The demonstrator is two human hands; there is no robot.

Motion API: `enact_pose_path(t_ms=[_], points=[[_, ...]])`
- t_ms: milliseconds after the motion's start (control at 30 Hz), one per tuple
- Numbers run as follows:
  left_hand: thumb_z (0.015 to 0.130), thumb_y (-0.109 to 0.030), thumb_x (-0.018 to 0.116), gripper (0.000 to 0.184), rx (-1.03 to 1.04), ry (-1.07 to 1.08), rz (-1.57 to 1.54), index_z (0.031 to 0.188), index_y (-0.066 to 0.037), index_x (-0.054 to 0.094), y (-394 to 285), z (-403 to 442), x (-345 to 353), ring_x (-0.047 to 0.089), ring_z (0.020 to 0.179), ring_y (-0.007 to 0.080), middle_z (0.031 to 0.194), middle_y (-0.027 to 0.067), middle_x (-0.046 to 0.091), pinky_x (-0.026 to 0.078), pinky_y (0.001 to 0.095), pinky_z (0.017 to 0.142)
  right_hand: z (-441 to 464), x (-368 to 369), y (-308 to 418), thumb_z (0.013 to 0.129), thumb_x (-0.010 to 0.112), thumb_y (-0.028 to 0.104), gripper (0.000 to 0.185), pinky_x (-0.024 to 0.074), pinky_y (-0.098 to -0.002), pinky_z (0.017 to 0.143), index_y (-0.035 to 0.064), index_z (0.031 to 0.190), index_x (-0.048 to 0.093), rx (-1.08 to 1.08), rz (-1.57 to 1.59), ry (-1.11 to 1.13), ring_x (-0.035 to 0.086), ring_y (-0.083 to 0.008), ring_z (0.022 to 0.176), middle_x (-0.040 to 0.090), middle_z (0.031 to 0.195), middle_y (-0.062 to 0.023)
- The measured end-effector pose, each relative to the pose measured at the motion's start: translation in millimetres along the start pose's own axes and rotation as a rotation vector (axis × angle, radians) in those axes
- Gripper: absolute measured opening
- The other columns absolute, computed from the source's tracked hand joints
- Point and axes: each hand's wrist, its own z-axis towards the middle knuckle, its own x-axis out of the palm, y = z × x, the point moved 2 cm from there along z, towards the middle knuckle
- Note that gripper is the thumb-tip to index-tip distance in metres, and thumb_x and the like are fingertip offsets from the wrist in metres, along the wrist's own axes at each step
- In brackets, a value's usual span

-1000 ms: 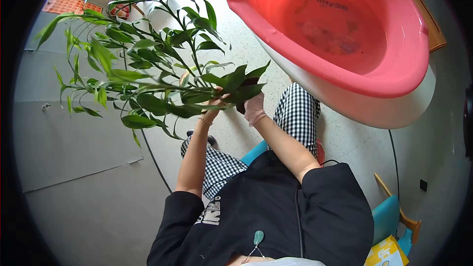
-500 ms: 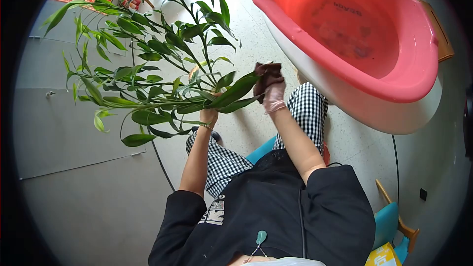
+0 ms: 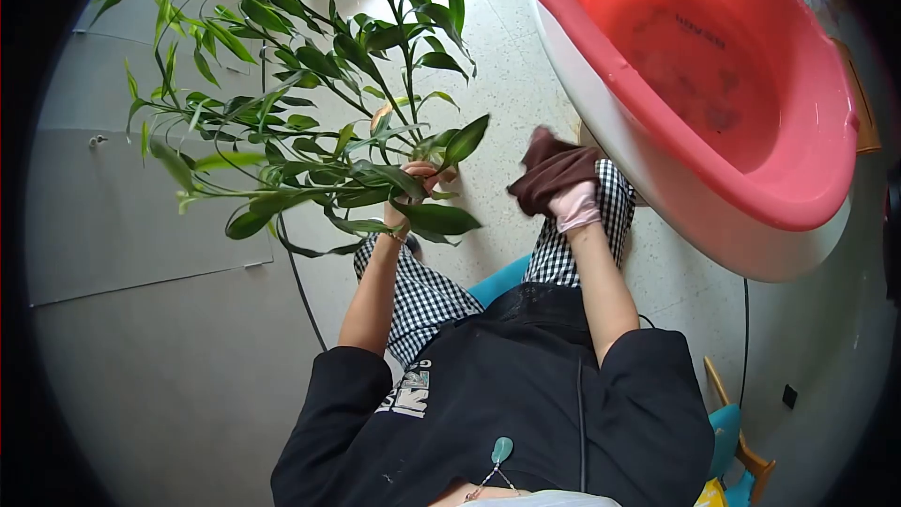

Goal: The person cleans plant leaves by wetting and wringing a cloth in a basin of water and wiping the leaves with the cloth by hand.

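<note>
A tall leafy green plant with several long stems (image 3: 324,70) fans out at the upper left. Among its lower leaves, my left hand (image 3: 422,175) is closed around the stems, partly hidden by foliage. My right hand (image 3: 574,206), in a thin translucent glove, grips a dark brown cloth (image 3: 554,169). The cloth hangs bunched over the fingers, above my right knee and apart from the leaves. One broad leaf (image 3: 436,219) sticks out to the right, just below my left hand.
A pink and white tub (image 3: 638,122) with water in it stands close on the right. Grey panels (image 3: 160,216) line the left side, with a dark cable (image 3: 302,305) along the floor. A blue chair with wooden parts (image 3: 751,455) is at the lower right.
My right hand has moved right with the cloth, off the broad leaf it was touching. That leaf has sprung back. My left hand still holds the stems; the view has shifted slightly.
</note>
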Motion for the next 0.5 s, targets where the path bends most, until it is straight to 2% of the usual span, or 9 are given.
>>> enact_pose_path(t_ms=[67,100,167,233,267,333,367,467,500], points=[[0.072,-0.012,0.071,0.017,0.577,-0.211,0.491,0.078,-0.002,0.058,-7,0,0,0.055,0.061,0.0119,0.076,0.0048,0.057,0.045,0.0221,0.055,23,-51,-18,0.087,0.045,0.042,0.041,0.0444,-0.0384,0.085,0.0069,0.107,0.053,0.154,-0.175,-0.108,0.056,-0.0237,0.091,0.059,0.101,-0.0097],[0.069,-0.011,0.073,0.018,0.378,-0.205,0.47,0.075,-0.004,0.057,-5,-5,2,0.055,0.069,0.013,0.082,0.0051,0.054,0.046,0.0253,0.06,31,-63,-35,0.088,0.041,0.034,0.033,0.0441,-0.0373,0.084,0.0069,0.105,0.052,0.241,-0.242,0.023,0.054,-0.0231,0.092,0.057,0.102,-0.0101],[0.066,-0.008,0.072,0.018,0.249,-0.154,0.355,0.077,-0.005,0.058,14,-3,2,0.052,0.077,0.0162,0.09,0.0062,0.052,0.043,0.0301,0.067,45,-86,-68,0.091,0.035,0.018,0.021,0.0434,-0.035,0.082,0.0068,0.103,0.048,0.381,-0.397,0.316,0.051,-0.0218,0.096,0.053,0.104,-0.0109],[0.065,-0.006,0.072,0.019,0.167,-0.081,0.241,0.078,-0.007,0.058,17,-3,6,0.05,0.085,0.0188,0.099,0.0072,0.047,0.041,0.0338,0.074,87,-140,-109,0.091,0.039,0.034,0.03,0.0464,-0.0329,0.073,0.0091,0.102,0.053,0.077,-0.706,0.198,0.055,-0.0198,0.083,0.058,0.096,-0.0078],[0.064,-0.005,0.071,0.019,0.123,-0.049,0.186,0.079,-0.008,0.058,9,-2,9,0.049,0.09,0.0201,0.104,0.0076,0.045,0.04,0.0356,0.078,73,-102,-116,0.092,0.037,0.033,0.031,0.047,-0.0313,0.07,0.007,0.101,0.05,0.409,-0.254,-0.026,0.056,-0.0197,0.081,0.058,0.095,-0.0084],[0.065,-0.006,0.071,0.019,0.351,-0.164,0.382,0.078,-0.008,0.058,-14,-5,15,0.047,0.095,0.0212,0.106,0.0077,0.043,0.038,0.0357,0.083,92,-105,-133,0.088,0.045,0.034,0.027,0.046,-0.0276,0.063,0.0099,0.097,0.054,0.429,-0.218,0.017,0.056,-0.0163,0.075,0.059,0.089,-0.0054],[0.065,-0.006,0.071,0.019,0.276,-0.142,0.324,0.079,-0.007,0.058,-1,-5,15,0.046,0.099,0.0219,0.109,0.0076,0.041,0.037,0.035,0.086,97,-105,-140,0.084,0.052,0.035,0.024,0.0451,-0.024,0.055,0.0128,0.092,0.058,0.445,-0.183,0.051,0.055,-0.013,0.069,0.061,0.083,-0.0024],[0.066,-0.006,0.067,0.018,0.353,-0.095,0.391,0.079,-0.007,0.055,-8,-10,16,0.045,0.099,0.0203,0.102,0.0071,0.044,0.037,0.0346,0.086,76,-53,-131,0.084,0.051,0.026,0.015,0.043,-0.0234,0.052,0.0122,0.083,0.056,0.382,-0.791,-0.058,0.051,-0.0131,0.063,0.054,0.072,-0.0006],[0.065,-0.005,0.066,0.017,0.32,-0.092,0.351,0.078,-0.007,0.055,-8,-13,17,0.046,0.098,0.0205,0.101,0.0077,0.045,0.037,0.0348,0.085,83,-57,-133,0.082,0.052,0.026,0.015,0.0432,-0.0242,0.052,0.0119,0.083,0.056,0.376,-0.825,-0.068,0.052,-0.0135,0.063,0.054,0.072,-0.0009]])
